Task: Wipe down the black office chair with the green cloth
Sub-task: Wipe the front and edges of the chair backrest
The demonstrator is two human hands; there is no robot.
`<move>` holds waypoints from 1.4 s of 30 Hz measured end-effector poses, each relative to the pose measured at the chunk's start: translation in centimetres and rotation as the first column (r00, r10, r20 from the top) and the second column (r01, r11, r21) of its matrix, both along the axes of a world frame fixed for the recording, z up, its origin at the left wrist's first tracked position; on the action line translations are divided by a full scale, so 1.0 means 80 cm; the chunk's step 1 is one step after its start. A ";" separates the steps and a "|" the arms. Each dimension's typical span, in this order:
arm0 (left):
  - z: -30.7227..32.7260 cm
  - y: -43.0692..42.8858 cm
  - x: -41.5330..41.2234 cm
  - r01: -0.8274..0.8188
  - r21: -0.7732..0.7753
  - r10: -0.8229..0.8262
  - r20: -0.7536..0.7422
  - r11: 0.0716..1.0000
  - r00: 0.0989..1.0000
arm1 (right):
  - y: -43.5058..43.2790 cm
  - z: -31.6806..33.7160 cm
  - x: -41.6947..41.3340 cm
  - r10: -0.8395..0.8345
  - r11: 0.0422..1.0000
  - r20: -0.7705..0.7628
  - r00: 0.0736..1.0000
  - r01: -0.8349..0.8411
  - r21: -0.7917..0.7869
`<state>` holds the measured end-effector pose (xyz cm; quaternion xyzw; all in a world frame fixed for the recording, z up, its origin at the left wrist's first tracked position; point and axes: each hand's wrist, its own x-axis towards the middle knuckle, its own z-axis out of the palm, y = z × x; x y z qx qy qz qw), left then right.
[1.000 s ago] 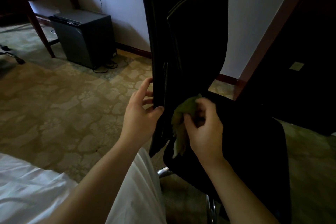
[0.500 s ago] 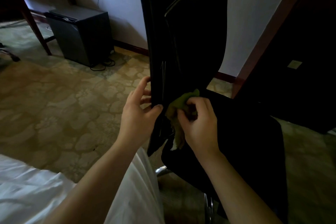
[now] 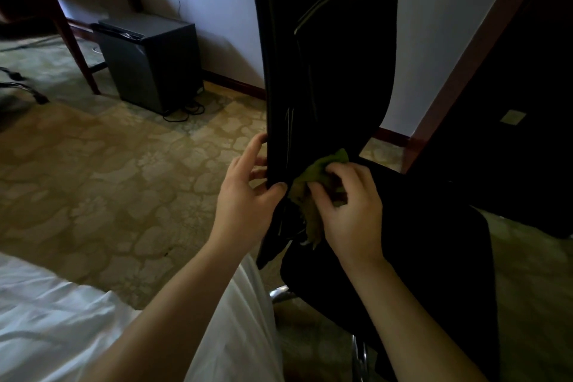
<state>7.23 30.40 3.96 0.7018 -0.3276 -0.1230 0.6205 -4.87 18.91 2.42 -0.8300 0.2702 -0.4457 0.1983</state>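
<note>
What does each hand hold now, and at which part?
Left hand grips the black chair by the lower side edge of its backrest. Right hand holds the green cloth, bunched around its middle.

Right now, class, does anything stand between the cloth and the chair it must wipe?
Nothing visible does. The right hand holds the cloth against the chair, low on its back. The left hand grips the chair's edge beside it, clear of the cloth.

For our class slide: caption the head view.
Left hand grips black office chair; right hand holds green cloth against it.
</note>
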 end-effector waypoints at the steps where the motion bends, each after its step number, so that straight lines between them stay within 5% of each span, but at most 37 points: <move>1: 0.000 0.000 -0.001 0.000 -0.006 0.000 -0.001 1.000 1.000 | 0.002 -0.001 0.002 -0.011 1.000 0.006 1.000 0.011 -0.003; 6: -0.001 0.001 -0.001 -0.006 0.002 0.006 0.005 1.000 1.000 | 0.003 -0.007 0.001 0.013 1.000 0.000 1.000 -0.013 0.007; 12: -0.003 0.007 0.002 0.050 0.031 -0.050 -0.002 0.998 0.999 | 0.002 -0.058 -0.027 0.043 0.994 -0.246 0.968 -0.016 0.111; 18: -0.005 0.011 0.002 0.046 0.007 -0.047 0.001 0.999 0.999 | 0.006 -0.047 -0.043 0.038 0.998 -0.082 0.996 -0.034 0.051; 23: -0.006 0.006 0.001 0.003 0.021 -0.003 0.019 1.000 1.000 | -0.002 -0.014 -0.016 0.028 0.996 -0.118 0.993 -0.038 -0.084; 42: -0.024 0.003 0.002 0.064 0.054 -0.068 0.061 0.996 0.996 | -0.020 -0.040 -0.051 0.116 0.972 -0.179 0.977 -0.074 0.224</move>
